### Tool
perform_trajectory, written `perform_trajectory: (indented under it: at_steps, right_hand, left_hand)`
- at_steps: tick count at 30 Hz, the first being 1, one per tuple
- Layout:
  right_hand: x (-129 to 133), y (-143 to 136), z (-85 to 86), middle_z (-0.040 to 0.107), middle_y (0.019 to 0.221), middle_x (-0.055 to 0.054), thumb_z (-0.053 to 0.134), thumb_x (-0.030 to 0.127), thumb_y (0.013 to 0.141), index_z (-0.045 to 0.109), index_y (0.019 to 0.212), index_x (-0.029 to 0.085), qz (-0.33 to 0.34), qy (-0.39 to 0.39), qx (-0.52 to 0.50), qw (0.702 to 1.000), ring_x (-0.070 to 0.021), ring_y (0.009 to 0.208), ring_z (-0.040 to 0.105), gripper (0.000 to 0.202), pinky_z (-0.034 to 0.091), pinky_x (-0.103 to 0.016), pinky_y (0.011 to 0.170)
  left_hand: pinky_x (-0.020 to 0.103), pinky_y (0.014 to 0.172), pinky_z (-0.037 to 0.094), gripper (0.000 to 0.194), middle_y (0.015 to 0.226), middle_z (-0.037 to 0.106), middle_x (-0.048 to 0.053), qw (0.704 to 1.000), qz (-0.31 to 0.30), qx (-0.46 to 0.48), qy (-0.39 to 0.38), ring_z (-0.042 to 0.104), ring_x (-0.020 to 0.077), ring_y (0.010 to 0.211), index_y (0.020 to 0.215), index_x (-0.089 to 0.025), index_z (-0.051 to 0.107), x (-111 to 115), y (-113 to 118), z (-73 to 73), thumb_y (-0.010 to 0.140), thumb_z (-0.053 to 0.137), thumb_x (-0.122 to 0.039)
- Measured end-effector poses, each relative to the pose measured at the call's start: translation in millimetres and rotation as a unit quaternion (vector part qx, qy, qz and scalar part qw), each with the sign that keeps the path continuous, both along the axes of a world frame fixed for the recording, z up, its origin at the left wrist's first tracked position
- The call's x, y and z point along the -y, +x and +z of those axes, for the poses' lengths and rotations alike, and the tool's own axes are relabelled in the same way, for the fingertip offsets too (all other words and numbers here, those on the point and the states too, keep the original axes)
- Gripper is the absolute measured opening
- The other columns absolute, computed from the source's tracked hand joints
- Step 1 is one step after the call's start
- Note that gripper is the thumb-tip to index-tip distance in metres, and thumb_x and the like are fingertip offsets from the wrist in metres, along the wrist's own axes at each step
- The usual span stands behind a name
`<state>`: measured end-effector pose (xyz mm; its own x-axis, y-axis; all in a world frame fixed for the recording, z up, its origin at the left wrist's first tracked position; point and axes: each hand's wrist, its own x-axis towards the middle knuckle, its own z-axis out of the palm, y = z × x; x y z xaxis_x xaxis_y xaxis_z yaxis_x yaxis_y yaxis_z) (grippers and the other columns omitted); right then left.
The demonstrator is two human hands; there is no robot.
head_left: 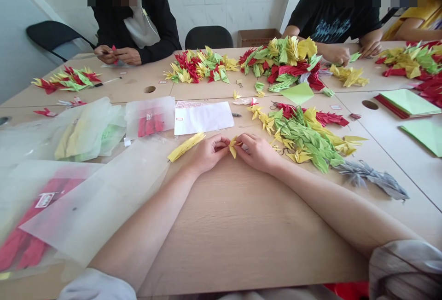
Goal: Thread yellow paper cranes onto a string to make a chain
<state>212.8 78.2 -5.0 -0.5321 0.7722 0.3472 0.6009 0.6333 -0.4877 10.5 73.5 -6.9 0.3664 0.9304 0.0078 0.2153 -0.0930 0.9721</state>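
Over the middle of the table, a small yellow paper crane [233,147] is pinched between my two hands. My left hand [211,152] is closed, thumb and fingers on its left side. From the right, my right hand [257,152] also has its fingers closed on it and hides part of it. Just left of my left hand lies a stacked row of yellow folded paper [186,147]. Beside my right hand is a heap of green folded-paper strings [307,136], with yellow and red ones among them.
Clear plastic bags [103,199] with red and yellow folded pieces cover the left side. A white sheet [203,118] and a pen [236,115] lie ahead. A grey bundle [375,178] and green paper stacks [410,102] are at right. Co-workers sit opposite, behind colourful piles [202,65].
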Motion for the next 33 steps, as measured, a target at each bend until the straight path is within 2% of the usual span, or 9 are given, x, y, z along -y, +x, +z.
perform_trajectory:
  at_steps: [2,4,7,9,15,21,25,31,33]
  right_hand:
    - [0,0,-0.9,0.07,0.101,-0.009,0.045,0.02,0.096,0.059,0.101,0.02,-0.004,-0.022,-0.032,0.999,-0.0207,0.086,0.066,0.014,0.05,-0.031,0.077]
    - [0,0,-1.8,0.071,0.101,-0.008,0.044,0.017,0.096,0.059,0.105,0.02,0.001,-0.01,-0.057,0.998,-0.0204,0.09,0.067,0.017,0.049,-0.035,0.088]
    - [-2,1,-4.2,0.071,0.095,-0.005,0.049,0.016,0.093,0.057,0.112,0.021,0.006,0.036,-0.049,0.998,-0.0198,0.087,0.067,0.021,0.034,-0.047,0.111]
    - [-4,2,-6.1,0.071,0.093,-0.004,0.049,0.018,0.094,0.058,0.108,0.021,0.008,0.054,-0.033,0.998,-0.0194,0.084,0.067,0.017,0.03,-0.049,0.114]
    - [-8,4,-4.5,0.07,0.09,-0.007,0.044,0.023,0.099,0.062,0.093,0.022,-0.001,0.062,-0.046,0.997,-0.0237,0.097,0.063,0.019,0.045,-0.039,0.096]
    - [-3,2,3.2,0.064,0.082,-0.005,0.042,0.021,0.098,0.055,0.089,0.021,-0.047,0.038,-0.12,0.991,-0.0188,0.08,0.061,0.015,0.046,-0.03,0.078]
    - [-2,3,5.5,0.063,0.082,-0.004,0.04,0.025,0.1,0.053,0.09,0.021,-0.079,0.012,-0.167,0.983,-0.0174,0.078,0.06,0.017,0.045,-0.029,0.076]
    - [-2,5,4.7,0.063,0.088,-0.005,0.058,0.037,0.094,0.059,0.1,0.019,0.002,0.024,-0.136,0.99,-0.0189,0.081,0.06,0.019,0.044,-0.034,0.082]
    - [-1,3,3.7,0.063,0.086,-0.004,0.064,0.035,0.09,0.061,0.097,0.019,-0.003,0.025,-0.146,0.989,-0.0174,0.077,0.06,0.017,0.045,-0.033,0.079]
  left_hand:
    - [0.033,0.087,0.052,0.028,0.1,0.074,0.008,1.0,0.012,0.02,-0.01,0.069,0.0221,0.096,0.096,-0.017,0.065,-1,-1,-3.6,0.083,0.07,-0.041]
    - [0.035,0.089,0.052,0.031,0.101,0.073,0.008,0.998,0.017,0.055,-0.023,0.07,0.0223,0.097,0.098,-0.017,0.064,-3,-2,-7.8,0.082,0.072,-0.042]
    - [0.037,0.091,0.052,0.032,0.099,0.073,0.007,0.996,0.013,0.083,-0.038,0.07,0.0214,0.094,0.098,-0.016,0.064,-5,-3,-11.4,0.081,0.073,-0.042]
    - [0.036,0.089,0.053,0.032,0.097,0.072,0.007,0.996,0.019,0.079,-0.038,0.07,0.0201,0.091,0.097,-0.016,0.063,-5,-3,-10.9,0.081,0.073,-0.042]
    - [0.032,0.082,0.054,0.034,0.095,0.072,0.007,0.996,0.03,0.075,-0.05,0.07,0.0187,0.087,0.098,-0.017,0.063,-2,0,-2.9,0.083,0.07,-0.047]
    - [0.031,0.078,0.054,0.037,0.092,0.071,0.007,0.996,0.01,0.073,-0.045,0.07,0.0191,0.085,0.094,-0.016,0.063,-2,1,0.0,0.081,0.07,-0.051]
    - [0.029,0.076,0.054,0.036,0.092,0.072,0.007,0.996,0.013,0.079,-0.047,0.07,0.0184,0.083,0.094,-0.016,0.063,-2,-1,-1.4,0.082,0.07,-0.049]
    - [0.027,0.075,0.054,0.031,0.093,0.071,0.005,0.997,0.031,0.072,-0.017,0.07,0.0177,0.084,0.095,-0.017,0.064,-2,-1,-7.0,0.084,0.069,-0.046]
    - [0.028,0.076,0.055,0.031,0.092,0.07,0.005,0.998,0.031,0.061,-0.001,0.07,0.0174,0.082,0.093,-0.016,0.065,-1,0,-6.4,0.083,0.07,-0.045]
